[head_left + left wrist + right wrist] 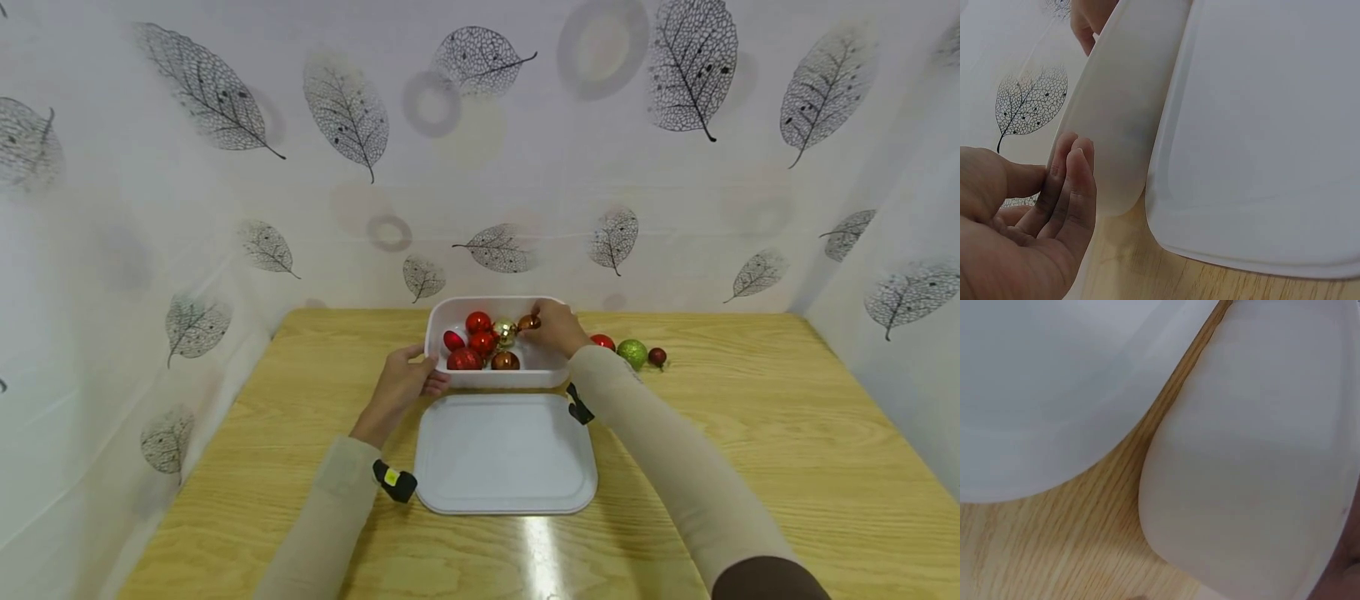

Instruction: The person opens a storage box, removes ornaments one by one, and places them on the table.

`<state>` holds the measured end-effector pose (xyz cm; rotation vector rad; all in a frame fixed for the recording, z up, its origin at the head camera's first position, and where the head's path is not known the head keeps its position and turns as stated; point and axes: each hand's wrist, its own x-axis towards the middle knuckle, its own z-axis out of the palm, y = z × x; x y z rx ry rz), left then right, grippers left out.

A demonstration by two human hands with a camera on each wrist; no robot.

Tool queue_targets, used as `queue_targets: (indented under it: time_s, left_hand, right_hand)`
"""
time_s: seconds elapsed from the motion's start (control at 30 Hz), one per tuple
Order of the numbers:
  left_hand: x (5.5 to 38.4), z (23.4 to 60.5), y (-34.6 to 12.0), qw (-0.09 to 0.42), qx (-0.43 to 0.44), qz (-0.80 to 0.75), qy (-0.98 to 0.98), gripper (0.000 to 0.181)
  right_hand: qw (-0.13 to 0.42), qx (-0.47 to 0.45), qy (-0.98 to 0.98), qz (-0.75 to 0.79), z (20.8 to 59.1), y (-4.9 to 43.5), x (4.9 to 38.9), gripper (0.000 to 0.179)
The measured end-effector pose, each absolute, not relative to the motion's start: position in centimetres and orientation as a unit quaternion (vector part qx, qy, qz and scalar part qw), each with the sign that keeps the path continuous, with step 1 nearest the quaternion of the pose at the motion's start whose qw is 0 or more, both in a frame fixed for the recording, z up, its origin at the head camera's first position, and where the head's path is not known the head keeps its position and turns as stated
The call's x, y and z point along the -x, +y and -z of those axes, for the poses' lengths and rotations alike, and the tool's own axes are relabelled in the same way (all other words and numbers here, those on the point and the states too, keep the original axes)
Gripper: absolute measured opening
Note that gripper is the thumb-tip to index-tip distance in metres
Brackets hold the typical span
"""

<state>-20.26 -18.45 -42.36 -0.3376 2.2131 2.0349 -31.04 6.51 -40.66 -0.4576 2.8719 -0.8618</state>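
A white plastic box (504,380) holds several red bauble ornaments (465,359), a shiny gold bauble (506,332) and a copper bauble (505,361). At the box's left front corner my left hand (402,382) grips the rim. The left wrist view shows its thumb and fingers on either side of the box wall (1119,119). Over the right part of the box, my right hand (560,330) pinches another copper bauble (529,322) between its fingertips. The right wrist view has mostly the box's outer side (1247,469), with the bauble out of sight.
A white lid (506,454) lies flat on the wooden table (750,433), just in front of the box. Right of the box are a red bauble (602,341), a glittery green one (632,353) and a small dark red one (657,357). A leaf-print cloth (525,183) hangs behind.
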Motion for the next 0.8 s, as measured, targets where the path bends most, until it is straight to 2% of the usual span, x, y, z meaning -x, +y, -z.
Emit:
queue_targets:
  time_s: [0.3, 0.63, 0.8]
  left_hand:
    - [20.25, 42.39, -18.49, 0.06, 0.117, -0.67, 0.731, 0.046]
    - [20.21, 42.23, -18.47, 0.061, 0.112, -0.672, 0.73, 0.046]
    - [20.2, 42.32, -18.53, 0.06, 0.11, -0.67, 0.731, 0.046]
  right_hand:
    - [0.047, 0.151, 0.944, 0.29, 40.91, 6.42, 30.98, 0.032]
    - [0.021, 0.194, 0.941, 0.278, 41.43, 6.53, 31.2, 0.027]
    - [0.034, 0.197, 0.938, 0.283, 41.36, 6.66, 30.99, 0.028]
